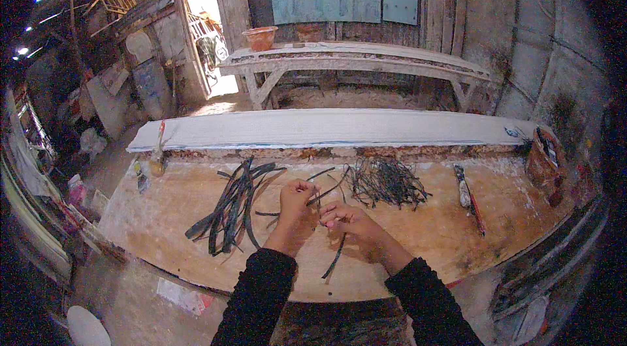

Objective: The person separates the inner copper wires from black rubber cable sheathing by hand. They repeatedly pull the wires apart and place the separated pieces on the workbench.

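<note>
Over the middle of the wooden worktable (170, 232), my left hand (298, 205) is closed, thumb and fingertips pinching a narrow black strip (318, 199). Just to its right and a little nearer, my right hand (351, 223) is closed on the same strip. A loose black strip (334, 258) trails below the right hand; whether it joins the held one is hidden. Several more strips curl behind my hands. Left of them lies a bundle of long flat black strips (230, 212). Beyond my right hand is a tangled pile of thin, short black pieces (386, 183).
A long white board (326, 128) runs along the table's far edge. To the right lie a brush-like tool (464, 190) and a thin red-and-black tool (477, 214), near a brown container (545, 157). Farther back, a bench (366, 62) bears an orange pot (260, 38).
</note>
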### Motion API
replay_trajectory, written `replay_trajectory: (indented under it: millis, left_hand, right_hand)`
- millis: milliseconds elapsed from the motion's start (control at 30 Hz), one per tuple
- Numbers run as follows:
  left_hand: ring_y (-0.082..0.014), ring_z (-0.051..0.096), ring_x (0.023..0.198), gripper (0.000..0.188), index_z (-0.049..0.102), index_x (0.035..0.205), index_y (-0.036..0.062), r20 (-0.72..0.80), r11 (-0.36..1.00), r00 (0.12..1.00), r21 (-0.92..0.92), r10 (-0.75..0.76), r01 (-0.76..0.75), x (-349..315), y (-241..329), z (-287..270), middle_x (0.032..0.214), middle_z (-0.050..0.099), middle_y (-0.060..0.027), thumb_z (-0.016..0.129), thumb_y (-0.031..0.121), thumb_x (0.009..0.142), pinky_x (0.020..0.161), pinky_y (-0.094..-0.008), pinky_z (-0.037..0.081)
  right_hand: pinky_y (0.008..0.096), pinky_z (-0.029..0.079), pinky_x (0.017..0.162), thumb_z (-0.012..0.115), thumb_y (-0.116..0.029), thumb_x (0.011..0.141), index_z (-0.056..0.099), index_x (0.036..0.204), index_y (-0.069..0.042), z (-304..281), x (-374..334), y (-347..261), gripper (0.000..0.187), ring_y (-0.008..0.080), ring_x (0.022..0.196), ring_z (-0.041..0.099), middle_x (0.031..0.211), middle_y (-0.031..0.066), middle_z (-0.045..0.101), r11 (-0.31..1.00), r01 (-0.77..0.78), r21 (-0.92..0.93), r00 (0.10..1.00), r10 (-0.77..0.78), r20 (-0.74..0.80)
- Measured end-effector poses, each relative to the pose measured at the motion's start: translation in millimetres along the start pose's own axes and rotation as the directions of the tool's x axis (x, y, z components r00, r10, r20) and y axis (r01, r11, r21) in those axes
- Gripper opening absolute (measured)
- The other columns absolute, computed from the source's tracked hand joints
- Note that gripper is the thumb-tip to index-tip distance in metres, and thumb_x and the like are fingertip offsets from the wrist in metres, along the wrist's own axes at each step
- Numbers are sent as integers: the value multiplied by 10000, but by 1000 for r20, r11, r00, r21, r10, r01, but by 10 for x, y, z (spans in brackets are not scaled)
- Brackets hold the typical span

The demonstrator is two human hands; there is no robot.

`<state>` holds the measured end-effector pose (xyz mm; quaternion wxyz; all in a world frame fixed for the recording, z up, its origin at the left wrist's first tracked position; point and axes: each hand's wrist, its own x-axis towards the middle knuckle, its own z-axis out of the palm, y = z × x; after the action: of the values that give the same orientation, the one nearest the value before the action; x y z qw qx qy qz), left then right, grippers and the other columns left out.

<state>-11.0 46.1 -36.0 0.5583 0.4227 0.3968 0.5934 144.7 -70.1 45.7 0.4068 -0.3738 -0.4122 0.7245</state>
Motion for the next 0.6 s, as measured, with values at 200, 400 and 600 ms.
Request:
replay_trajectory:
  millis: [200, 400, 600]
  left_hand:
    - [-102, 506, 560, 66, 589, 748, 33, 122, 991, 987, -77, -103, 113, -161, 192, 275, 689, 583, -27, 639, 48, 788, 502, -242, 410]
    - [-170, 554, 580, 62, 503, 859, 40, 271, 986, 949, 85, -161, 143, -321, 232, 264, 730, 544, -60, 557, 66, 841, 424, -274, 437]
    - [-154, 557, 627, 88, 515, 868, 49, 518, 905, 778, -19, -355, 425, -666, 552, 447, 707, 546, -43, 582, 93, 833, 476, -258, 441]
  right_hand:
    - [279, 485, 697, 685, -62, 770, 610, 898, -40, -599, 286, 193, 150, 119, 846, 571, 932, 45, 590, 813, 405, -418, 914, -347, 209]
    - [240, 447, 683, 704, -43, 745, 611, 825, -52, -608, 373, 160, 122, 94, 770, 563, 775, -1, 591, 875, 416, -250, 903, -430, -6]
    - [225, 426, 678, 631, -29, 792, 635, 892, -60, -637, 382, 128, 105, 70, 716, 507, 757, -23, 558, 863, 280, -420, 728, -476, -494]
